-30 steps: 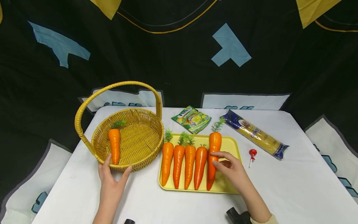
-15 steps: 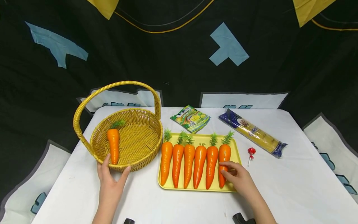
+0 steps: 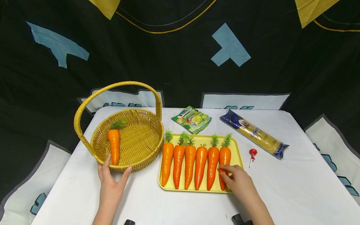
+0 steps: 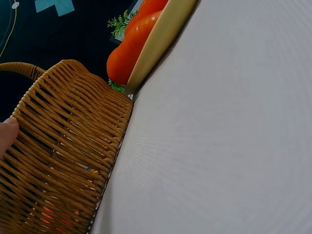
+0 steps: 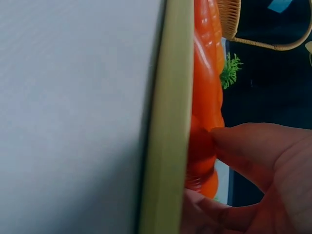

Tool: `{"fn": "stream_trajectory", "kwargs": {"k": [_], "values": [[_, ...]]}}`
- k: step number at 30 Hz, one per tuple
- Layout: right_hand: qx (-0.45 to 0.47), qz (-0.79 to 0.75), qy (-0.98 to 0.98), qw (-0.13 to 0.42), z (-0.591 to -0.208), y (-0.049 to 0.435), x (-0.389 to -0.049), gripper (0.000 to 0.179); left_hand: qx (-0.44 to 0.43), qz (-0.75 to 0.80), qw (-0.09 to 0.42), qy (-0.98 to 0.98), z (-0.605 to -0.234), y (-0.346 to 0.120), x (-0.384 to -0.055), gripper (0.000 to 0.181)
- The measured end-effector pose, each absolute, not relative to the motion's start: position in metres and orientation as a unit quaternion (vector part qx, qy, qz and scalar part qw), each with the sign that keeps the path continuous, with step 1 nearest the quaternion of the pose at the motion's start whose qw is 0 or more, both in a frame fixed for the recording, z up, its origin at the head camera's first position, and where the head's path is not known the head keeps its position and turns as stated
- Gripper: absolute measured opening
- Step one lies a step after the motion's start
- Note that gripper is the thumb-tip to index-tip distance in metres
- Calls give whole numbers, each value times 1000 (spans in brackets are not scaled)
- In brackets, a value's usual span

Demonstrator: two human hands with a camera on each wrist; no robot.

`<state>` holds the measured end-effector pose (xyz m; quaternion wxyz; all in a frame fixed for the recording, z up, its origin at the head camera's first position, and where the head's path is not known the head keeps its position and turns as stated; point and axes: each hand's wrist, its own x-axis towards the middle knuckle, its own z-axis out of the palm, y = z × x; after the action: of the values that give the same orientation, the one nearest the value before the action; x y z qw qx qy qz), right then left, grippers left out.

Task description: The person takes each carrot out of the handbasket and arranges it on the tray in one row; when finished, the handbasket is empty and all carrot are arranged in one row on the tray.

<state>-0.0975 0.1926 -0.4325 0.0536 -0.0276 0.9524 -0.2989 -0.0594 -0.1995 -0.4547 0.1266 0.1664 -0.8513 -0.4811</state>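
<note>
My right hand (image 3: 243, 182) pinches the lower part of the rightmost carrot (image 3: 225, 153), which lies on the yellow tray (image 3: 234, 142) with its leafy end away from me. In the right wrist view its fingers are on either side of the orange carrot (image 5: 201, 146). Several more carrots (image 3: 190, 165) lie side by side to its left on the tray. At the wicker basket (image 3: 146, 164), my left hand (image 3: 111, 184) rests with fingers spread at the near rim, one fingertip reaching over it. The left wrist view shows a thumb tip at the basket's rim. One carrot (image 3: 114, 147) lies inside the basket.
Behind the tray lies a green Fox's candy packet (image 3: 192, 119). A pasta packet (image 3: 253, 132) lies at the back right, and a red lollipop (image 3: 252, 153) is to the tray's right. The basket's tall handle (image 3: 121, 84) arches above it.
My right hand has lowered the carrot from above its neighbour onto the tray's right side, then shifted it slightly left and straightened it. The left hand and basket have stayed put.
</note>
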Motion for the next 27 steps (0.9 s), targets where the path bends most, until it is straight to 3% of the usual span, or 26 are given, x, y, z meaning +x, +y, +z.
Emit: {"fn": "stream_trajectory", "kwargs": {"k": [11,27], "values": [[-20,-255,964,75,-428,192,-98,28,172,-483,115,-851,-455,-199,-59,92],[-28,-254,965,53,-416,194,-96,29,171,-481,116,-852,-455,-199,-59,93]]}}
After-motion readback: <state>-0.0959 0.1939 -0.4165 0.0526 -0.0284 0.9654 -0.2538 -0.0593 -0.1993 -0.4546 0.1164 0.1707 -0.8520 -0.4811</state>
